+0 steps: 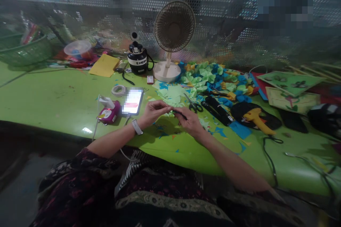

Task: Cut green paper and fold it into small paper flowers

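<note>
Over the front of the green table [80, 113], my left hand [153, 112] and my right hand [191, 123] meet at the fingertips. A slim black object [180, 114] is gripped in my right hand; its kind cannot be made out. My left fingers are pinched together at its far end, and what they hold is too small to tell. Light green paper pieces [173, 94] lie just beyond my hands. Black-handled scissors [195, 106] rest beside my right hand, with a black stapler-like tool [217, 110] farther right.
A lit phone [132, 101], a tape roll [118, 90] and a purple power socket [108, 112] lie to the left. Behind stand a fan [174, 28], a black bottle [137, 58] and a heap of paper flowers [207, 74]. A yellow glue gun [257, 118] lies right.
</note>
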Motion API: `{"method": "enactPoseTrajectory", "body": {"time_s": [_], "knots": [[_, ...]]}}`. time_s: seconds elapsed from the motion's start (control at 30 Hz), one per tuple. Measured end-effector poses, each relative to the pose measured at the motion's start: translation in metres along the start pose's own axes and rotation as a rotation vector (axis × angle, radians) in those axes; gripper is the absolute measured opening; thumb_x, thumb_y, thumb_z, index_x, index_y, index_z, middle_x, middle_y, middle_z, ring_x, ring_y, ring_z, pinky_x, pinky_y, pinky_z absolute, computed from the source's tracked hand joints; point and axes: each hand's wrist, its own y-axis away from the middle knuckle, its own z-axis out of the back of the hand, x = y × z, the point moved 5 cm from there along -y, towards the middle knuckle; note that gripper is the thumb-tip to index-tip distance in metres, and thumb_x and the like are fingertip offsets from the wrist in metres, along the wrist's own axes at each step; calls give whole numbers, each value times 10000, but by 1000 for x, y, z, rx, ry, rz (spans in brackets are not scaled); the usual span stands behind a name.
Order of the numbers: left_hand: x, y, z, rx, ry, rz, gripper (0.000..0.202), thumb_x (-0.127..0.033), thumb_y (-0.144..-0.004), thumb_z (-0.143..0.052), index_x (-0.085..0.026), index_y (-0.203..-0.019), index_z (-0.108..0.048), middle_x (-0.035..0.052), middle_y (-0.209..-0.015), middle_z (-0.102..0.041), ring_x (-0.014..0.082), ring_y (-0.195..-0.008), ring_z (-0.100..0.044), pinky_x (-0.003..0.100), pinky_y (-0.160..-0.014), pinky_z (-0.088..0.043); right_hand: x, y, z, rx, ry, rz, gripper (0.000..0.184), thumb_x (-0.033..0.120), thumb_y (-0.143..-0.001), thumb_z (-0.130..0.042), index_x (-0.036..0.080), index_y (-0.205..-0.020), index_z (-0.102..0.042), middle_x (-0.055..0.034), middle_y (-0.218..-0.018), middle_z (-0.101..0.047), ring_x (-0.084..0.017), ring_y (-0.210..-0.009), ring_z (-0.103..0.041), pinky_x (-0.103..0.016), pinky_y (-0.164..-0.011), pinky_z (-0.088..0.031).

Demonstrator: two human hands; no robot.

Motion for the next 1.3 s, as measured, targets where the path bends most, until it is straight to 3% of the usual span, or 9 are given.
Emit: {"method": "enactPoseTrajectory", "body": {"time_s": [0.5,0.87,1.1,1.3], "knots": [[0,0,-1,-2,13,13,249,-376,-671,-869,-168,-710,-738,31,-730,-734,126,-677,-670,276,-677,-574,-1,1,0,22,-8,-98,343,434,-1010,-447,239,-1184,-669,-83,-993,-704,-202,-873,-679,-351,-775,-570],[7,-9,21,-239,142,48,271,-370,-647,-889,-163,-774,-769,25,-712,-731,105,-633,-653,248,-654,-536,-5,-1,5,-2,26,-130,264,348,-995,-487,217,-1147,-660,-104,-1108,-715,-238,-1026,-681,-390,-847,-572],[9,-8,14,-188,212,147,307,-370,-577,-921,-177,-770,-781,36,-782,-764,119,-676,-680,281,-713,-573,-3,-2,5,11,52,-124,269,337,-995,-482,222,-1158,-662,-100,-1120,-718,-237,-1036,-681,-387,-857,-572],[8,-7,10,-172,182,164,317,-395,-564,-921,-181,-754,-783,30,-746,-758,110,-639,-669,266,-677,-573,0,-2,5,13,64,-117,281,350,-998,-477,228,-1170,-662,-95,-1126,-720,-233,-1021,-685,-387,-861,-574]]}}
